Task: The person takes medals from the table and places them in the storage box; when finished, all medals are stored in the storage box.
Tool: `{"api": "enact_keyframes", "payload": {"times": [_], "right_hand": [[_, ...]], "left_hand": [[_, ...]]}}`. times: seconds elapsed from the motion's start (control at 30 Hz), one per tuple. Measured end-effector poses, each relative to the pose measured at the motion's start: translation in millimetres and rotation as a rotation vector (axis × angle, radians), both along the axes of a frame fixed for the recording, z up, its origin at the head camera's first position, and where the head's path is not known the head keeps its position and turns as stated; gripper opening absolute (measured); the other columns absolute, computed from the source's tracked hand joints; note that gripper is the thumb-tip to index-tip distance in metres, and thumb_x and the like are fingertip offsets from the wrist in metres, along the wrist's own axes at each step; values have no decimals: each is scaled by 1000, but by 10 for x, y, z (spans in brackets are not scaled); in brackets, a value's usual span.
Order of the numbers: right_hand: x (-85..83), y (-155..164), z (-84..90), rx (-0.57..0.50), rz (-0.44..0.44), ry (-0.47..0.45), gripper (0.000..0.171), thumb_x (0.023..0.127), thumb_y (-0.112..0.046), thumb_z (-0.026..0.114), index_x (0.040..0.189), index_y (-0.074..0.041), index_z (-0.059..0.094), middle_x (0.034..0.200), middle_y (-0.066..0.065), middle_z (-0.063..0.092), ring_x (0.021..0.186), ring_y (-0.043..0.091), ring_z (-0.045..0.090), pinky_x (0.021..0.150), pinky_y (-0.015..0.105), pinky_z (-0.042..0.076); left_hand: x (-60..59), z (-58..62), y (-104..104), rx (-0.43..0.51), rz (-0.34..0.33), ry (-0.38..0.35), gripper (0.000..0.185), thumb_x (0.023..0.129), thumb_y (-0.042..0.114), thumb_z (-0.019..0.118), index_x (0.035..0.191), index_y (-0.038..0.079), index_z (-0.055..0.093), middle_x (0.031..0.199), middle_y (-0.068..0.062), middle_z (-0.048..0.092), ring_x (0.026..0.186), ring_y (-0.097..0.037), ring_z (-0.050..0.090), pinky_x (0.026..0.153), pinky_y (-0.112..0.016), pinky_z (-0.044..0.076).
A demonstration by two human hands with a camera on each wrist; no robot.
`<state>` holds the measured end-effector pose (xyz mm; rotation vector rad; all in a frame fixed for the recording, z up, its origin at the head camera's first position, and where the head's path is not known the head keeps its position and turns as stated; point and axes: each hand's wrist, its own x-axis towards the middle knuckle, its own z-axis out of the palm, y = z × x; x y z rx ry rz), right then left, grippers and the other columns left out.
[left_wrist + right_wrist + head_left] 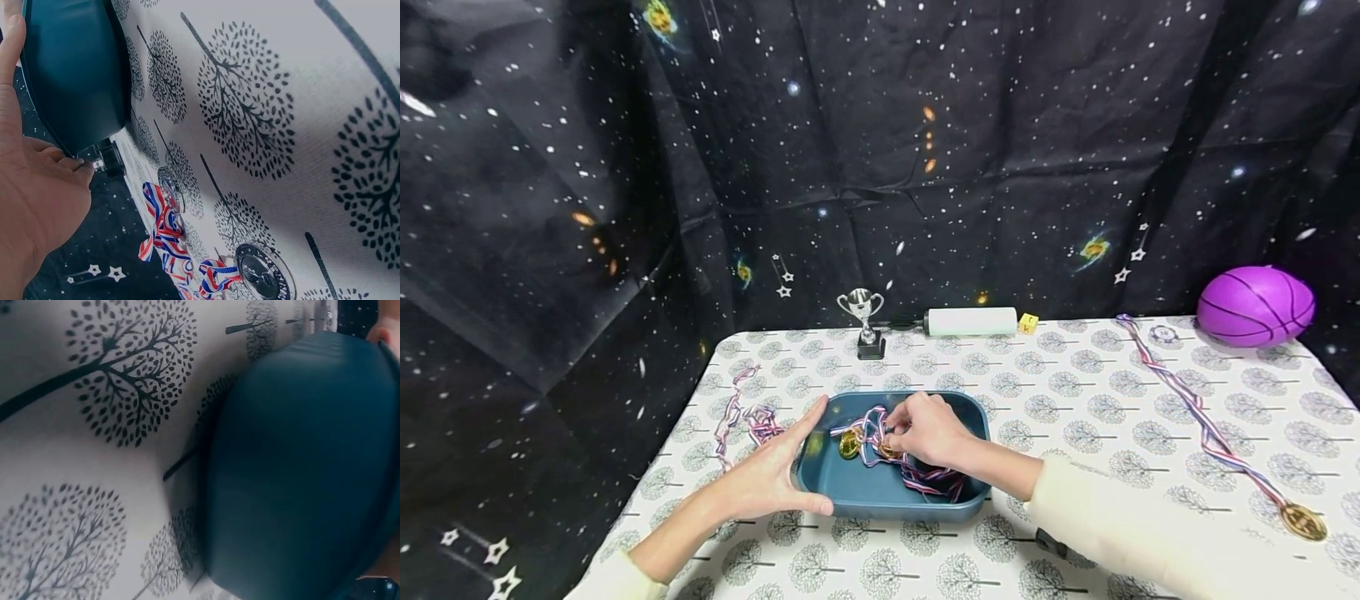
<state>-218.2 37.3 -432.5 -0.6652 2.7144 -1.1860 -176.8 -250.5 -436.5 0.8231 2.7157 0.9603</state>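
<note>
A blue-green rectangular bin stands in front of me with ribboned medals inside. My left hand holds the bin's left end, thumb at the near side and fingers toward the far rim. Over the middle of the bin, my right hand pinches a gold medal on a striped ribbon, partly hidden by the fingers. To its left lies another gold medal. Red, white and blue ribbons heap in the bin's right part. The right wrist view shows the bin's outer wall, not what the fingers hold.
Left of the bin lie ribbons with silver-coloured medals. A trophy cup, a white cylinder and a yellow cube line the back. At right are a gold medal on a stretched ribbon and a purple ball.
</note>
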Motion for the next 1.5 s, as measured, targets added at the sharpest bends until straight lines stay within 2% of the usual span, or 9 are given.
{"api": "enact_keyframes", "payload": {"times": [0.2, 0.37, 0.53, 0.73, 0.9, 1.1, 1.3, 1.37, 1.5], "right_hand": [[-39, -14, -32, -14, -6, 12, 15, 88, -2, 81, 103, -4, 82, 85, -3, 77, 77, 10, 68, 81, 36, 60], [-35, 28, -52, 43, 32, 23, 16, 83, -3, 90, 94, -7, 79, 74, -7, 71, 71, 8, 65, 84, 41, 60], [-34, 8, -104, 114, 79, 65, 24, 77, -8, 96, 89, -9, 75, 76, -5, 71, 72, 11, 65, 75, 38, 60], [-53, -54, -158, 154, 63, 123, 22, 81, -15, 95, 84, -12, 74, 74, -5, 70, 70, 13, 66, 68, 35, 59], [-65, -59, -174, 130, 33, 161, 19, 84, -18, 93, 82, -13, 75, 70, -8, 69, 65, 10, 65, 64, 33, 59], [-71, 50, -70, 95, 15, 198, 14, 85, -16, 91, 89, -14, 78, 78, -10, 74, 70, 8, 66, 67, 33, 58], [-83, 267, 86, 72, 6, 227, 17, 87, -18, 90, 98, -11, 80, 88, -6, 75, 87, 19, 71, 79, 38, 58], [-92, 355, 127, 65, 4, 246, 21, 87, -19, 90, 103, -10, 81, 93, -2, 76, 86, 20, 70, 84, 41, 56], [-114, 545, 197, 53, -12, 267, 27, 87, -20, 90, 110, -9, 81, 102, 2, 78, 90, 24, 68, 84, 43, 55]], "left_hand": [[7, 10, 14, -11, -3, 9, 139, 74, 61, 92, 173, 19, 4, 176, -15, 12, 157, -39, 26, 123, -61, 27], [14, 23, 13, -16, -3, 20, 139, 74, 60, 93, 173, 18, 4, 176, -16, 13, 156, -39, 27, 122, -62, 28], [3, 16, 8, -17, -3, 27, 140, 74, 60, 93, 173, 17, 4, 175, -17, 14, 156, -40, 28, 122, -63, 29], [-1, 25, 13, -19, -5, 25, 139, 74, 60, 93, 173, 18, 4, 176, -16, 13, 157, -39, 26, 122, -61, 27], [7, 29, 15, -19, -9, 29, 138, 75, 60, 93, 173, 18, 5, 176, -16, 13, 157, -38, 25, 123, -60, 27], [39, 35, 10, -14, -1, 29, 139, 74, 58, 94, 173, 17, 6, 176, -16, 14, 155, -41, 28, 121, -63, 29], [34, 37, -12, 9, -1, 6, 138, 73, 55, 95, 173, 16, 8, 175, -14, 17, 156, -41, 29, 122, -63, 28], [21, 50, -32, 29, -6, -7, 136, 75, 50, 96, 173, 16, 8, 176, -13, 16, 157, -40, 26, 122, -63, 26], [-5, 130, -79, 40, -11, -2, 131, 79, 38, 96, 173, 23, 6, 177, -12, 14, 158, -40, 23, 122, -64, 25]]}}
